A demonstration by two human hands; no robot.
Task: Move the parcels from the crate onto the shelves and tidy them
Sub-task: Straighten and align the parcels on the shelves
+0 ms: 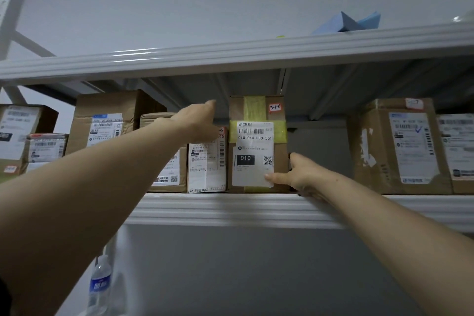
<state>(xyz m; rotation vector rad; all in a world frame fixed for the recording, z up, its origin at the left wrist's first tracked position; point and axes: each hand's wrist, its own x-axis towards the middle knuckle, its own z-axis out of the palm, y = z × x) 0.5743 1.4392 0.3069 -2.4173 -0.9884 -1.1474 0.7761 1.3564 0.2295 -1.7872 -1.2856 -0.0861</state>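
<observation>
Both forearms (pixel 77 200) stretch up. Your right hand (pixel 301 174) grips the tall parcel (pixel 256 141) at its lower right corner, thumb on the label; left hand (pixel 197 120) flat-fingered at its upper left. Parcel stands on the shelf (pixel 230 209) beside other parcels (pixel 207 159); likely being squared up. Crate unseen, remainder unknown.

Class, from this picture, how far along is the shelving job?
Done: labelled boxes line the shelf. In hand: the right hand grips the yellow-taped parcel at its lower right corner; the left hand reaches flat toward its upper left. Left: unknown, the crate is out of view; a gap shows right of the parcel.
</observation>
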